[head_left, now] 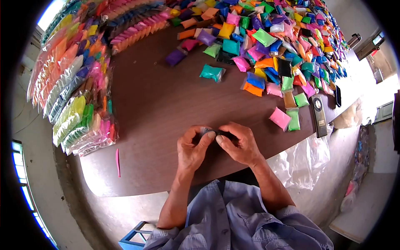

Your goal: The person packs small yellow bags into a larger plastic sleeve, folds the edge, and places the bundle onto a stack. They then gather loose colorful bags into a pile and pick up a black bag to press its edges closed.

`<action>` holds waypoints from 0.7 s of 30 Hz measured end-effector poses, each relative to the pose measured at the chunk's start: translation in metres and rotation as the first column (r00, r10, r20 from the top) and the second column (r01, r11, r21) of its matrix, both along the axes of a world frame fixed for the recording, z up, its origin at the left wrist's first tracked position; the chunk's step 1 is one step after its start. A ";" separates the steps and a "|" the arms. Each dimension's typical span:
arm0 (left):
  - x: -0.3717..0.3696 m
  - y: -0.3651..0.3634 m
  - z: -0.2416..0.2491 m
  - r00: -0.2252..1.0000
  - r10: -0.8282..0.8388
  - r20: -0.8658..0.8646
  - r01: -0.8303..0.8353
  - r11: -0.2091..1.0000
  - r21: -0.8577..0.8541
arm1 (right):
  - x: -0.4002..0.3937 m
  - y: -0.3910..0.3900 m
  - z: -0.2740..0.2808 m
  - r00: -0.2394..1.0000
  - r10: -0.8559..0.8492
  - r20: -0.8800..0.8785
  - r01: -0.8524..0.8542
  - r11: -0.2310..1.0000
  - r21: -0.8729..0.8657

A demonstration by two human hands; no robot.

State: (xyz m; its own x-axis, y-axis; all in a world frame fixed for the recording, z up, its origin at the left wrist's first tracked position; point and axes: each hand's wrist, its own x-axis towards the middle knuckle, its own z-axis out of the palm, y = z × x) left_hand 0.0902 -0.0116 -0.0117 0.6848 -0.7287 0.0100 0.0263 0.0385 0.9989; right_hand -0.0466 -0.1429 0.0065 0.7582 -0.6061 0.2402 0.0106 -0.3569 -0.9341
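Observation:
Over the front part of the brown table [146, 96], my left hand [193, 146] and my right hand [239, 143] meet with thumbs nearly touching. Between their fingertips is a small dark item [206, 131], mostly covered by the fingers; what it is I cannot make out. My left fingers are closed on it, and my right thumb and forefinger are pinched at its right side. A teal packet [212, 73] lies beyond the hands. To their right are a pink packet [280, 118] and a green packet [293, 119].
Many colourful packets [266, 37] are heaped at the back right. Stacked bagged packets [83, 104] line the left side. A pink stick [118, 162] lies at the front left. A dark rectangular device [319, 116] and a clear plastic bag [302, 160] are at the right edge.

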 end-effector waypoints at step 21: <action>-0.001 -0.003 0.009 1.000 -0.022 -0.010 0.022 0.999 0.023 | 0.000 -0.002 -0.011 0.999 -0.040 0.035 0.037 0.994 0.102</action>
State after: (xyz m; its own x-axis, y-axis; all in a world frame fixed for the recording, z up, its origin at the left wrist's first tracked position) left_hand 0.0894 -0.0142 -0.0027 0.6684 -0.7437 -0.0138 0.0369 0.0146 0.9992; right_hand -0.0470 -0.1450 -0.0047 0.7256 -0.6573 0.2034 0.0340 -0.2610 -0.9647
